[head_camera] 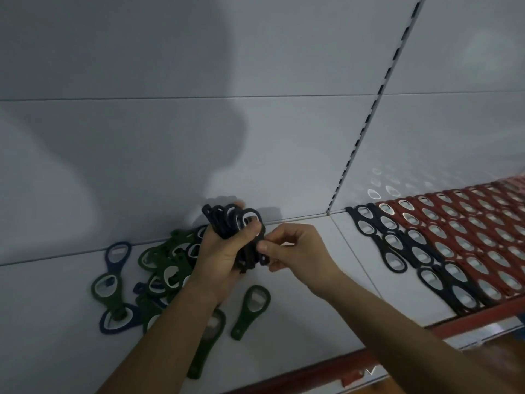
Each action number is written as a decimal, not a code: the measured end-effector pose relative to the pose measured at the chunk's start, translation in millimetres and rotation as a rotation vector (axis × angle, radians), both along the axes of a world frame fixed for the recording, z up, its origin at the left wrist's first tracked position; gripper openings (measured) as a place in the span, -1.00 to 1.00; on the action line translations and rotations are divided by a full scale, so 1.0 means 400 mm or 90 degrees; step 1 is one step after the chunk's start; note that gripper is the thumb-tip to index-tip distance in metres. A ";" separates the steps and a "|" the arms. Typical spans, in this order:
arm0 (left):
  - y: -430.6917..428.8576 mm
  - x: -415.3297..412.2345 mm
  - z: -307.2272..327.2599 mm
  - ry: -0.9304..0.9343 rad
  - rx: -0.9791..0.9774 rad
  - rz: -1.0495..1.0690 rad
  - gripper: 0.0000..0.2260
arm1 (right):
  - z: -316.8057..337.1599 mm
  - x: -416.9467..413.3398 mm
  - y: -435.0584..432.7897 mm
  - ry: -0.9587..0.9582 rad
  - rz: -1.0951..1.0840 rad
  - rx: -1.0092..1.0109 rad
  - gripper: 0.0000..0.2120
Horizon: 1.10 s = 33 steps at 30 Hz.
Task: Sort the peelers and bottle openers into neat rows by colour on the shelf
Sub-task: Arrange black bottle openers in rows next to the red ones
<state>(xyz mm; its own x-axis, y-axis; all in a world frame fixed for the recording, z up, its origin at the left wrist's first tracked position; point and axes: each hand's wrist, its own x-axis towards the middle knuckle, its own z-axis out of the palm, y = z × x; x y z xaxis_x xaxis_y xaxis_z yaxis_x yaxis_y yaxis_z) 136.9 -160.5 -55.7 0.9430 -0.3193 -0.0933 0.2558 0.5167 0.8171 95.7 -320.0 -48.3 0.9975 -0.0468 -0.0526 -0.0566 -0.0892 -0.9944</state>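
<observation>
Left hand: the left hand (pixel 224 253) is gripping a bundle of black bottle openers (pixel 227 220), fingers curled round the handles, ring ends pointing up and away.
Right hand: the right hand (pixel 295 251) is pinching the lower end of one opener at the bundle's right edge, thumb and forefinger narrowed onto it.
Key relation: the black rows (pixel 420 253) are lying to the right of both hands, well apart from the bundle; the right hand is the nearer one to them.
Long axis: the laid black openers are running end to end from far to near, slanting rightward, parallel to the red rows (pixel 468 237) touching them on the right.
Judged step: one black opener is probably being drawn out for laying beside the black rows, handle turned to match their line.
Appearance: the openers are flat, dark and matt, each with an oval ring and a pale metal insert.
Unsorted stock: a pile of green openers (pixel 167 263) and blue openers (pixel 108 255) is lying to the left on the shelf (pixel 341 265), under and beside the left forearm.
Peelers: none can be made out.
</observation>
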 end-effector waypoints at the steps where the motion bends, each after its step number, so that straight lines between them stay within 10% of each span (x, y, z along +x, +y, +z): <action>1: 0.008 -0.001 0.006 -0.003 0.038 0.018 -0.58 | -0.003 0.002 0.022 -0.029 -0.004 -0.058 -0.87; 7: 0.076 0.006 0.007 0.076 0.078 0.105 -0.76 | -0.019 0.020 0.077 -0.059 -0.067 -0.104 -0.73; 13: 0.142 0.033 -0.014 0.144 0.048 0.117 -0.84 | -0.123 0.077 0.051 0.064 -0.031 -0.652 -0.59; 27: 0.068 0.077 -0.009 0.122 0.071 -0.049 -0.62 | -0.119 0.047 0.042 -0.160 0.010 -0.796 -0.77; 33: -0.141 0.068 0.007 0.131 0.003 -0.198 -0.66 | -0.101 -0.043 -0.166 -0.043 -0.358 -0.465 -0.84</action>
